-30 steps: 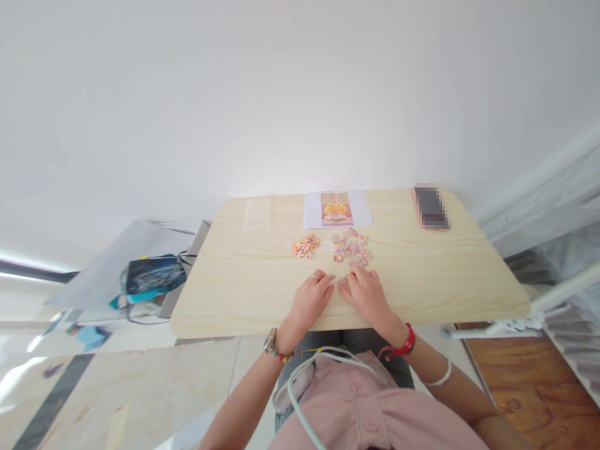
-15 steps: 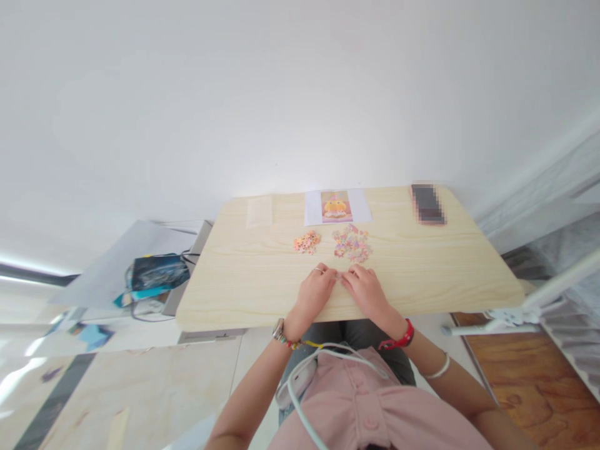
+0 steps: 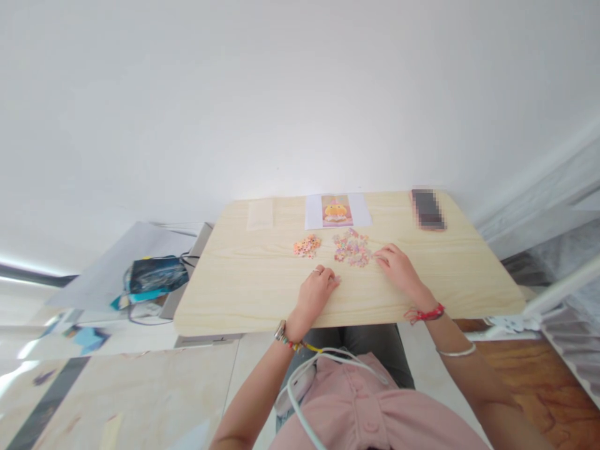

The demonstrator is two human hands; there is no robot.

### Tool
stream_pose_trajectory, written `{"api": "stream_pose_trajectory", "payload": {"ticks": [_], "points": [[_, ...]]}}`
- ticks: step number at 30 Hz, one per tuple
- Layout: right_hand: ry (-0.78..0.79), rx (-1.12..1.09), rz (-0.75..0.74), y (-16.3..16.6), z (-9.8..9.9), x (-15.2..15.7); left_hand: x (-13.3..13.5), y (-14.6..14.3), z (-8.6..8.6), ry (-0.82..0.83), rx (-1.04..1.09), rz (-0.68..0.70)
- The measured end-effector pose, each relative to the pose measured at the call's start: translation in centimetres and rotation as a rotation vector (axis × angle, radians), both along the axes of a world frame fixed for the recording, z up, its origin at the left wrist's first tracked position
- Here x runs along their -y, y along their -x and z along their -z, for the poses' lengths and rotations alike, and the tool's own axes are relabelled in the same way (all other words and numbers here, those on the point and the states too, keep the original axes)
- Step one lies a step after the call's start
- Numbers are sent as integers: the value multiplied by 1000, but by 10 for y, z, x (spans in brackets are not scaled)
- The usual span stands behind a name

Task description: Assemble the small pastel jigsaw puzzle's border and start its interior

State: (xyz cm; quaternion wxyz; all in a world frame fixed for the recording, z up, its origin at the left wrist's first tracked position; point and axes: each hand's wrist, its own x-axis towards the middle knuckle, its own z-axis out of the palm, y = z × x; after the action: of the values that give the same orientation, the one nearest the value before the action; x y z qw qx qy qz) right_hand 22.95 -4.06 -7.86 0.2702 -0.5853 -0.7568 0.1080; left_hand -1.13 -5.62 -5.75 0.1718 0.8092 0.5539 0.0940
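My left hand [image 3: 317, 291] rests near the front middle of the table, its fingers closed on a small pale jigsaw piece [image 3: 336, 280] that is mostly covered. At the right edge of a loose heap of pink and purple jigsaw pieces [image 3: 351, 249], my right hand [image 3: 398, 267] has thumb and fingertips pinched together on what looks like one small piece. To the left lies a tighter heap of orange and yellow jigsaw pieces [image 3: 307, 245]. Behind both heaps, a white sheet [image 3: 360, 210] carries a printed picture [image 3: 336, 211] of a yellow figure.
The pale wooden table [image 3: 244, 281] stands against a white wall. A whitish flat packet [image 3: 260, 214] lies at its back left, and a blurred phone [image 3: 428, 209] at its back right. Left of the table, a dark bag [image 3: 159, 275] with cables sits on a lower surface. A white cable [image 3: 295, 387] crosses my lap.
My right hand has left my left hand and moved right and forward to the edge of the pink heap. My left hand has stayed in place, still closed on the piece.
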Motion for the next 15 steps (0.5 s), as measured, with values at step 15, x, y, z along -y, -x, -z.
{"api": "stream_pose_trajectory", "payload": {"ticks": [15], "points": [[-21, 318, -285, -22, -16, -28, -3, 4, 5, 4, 63, 28]]}}
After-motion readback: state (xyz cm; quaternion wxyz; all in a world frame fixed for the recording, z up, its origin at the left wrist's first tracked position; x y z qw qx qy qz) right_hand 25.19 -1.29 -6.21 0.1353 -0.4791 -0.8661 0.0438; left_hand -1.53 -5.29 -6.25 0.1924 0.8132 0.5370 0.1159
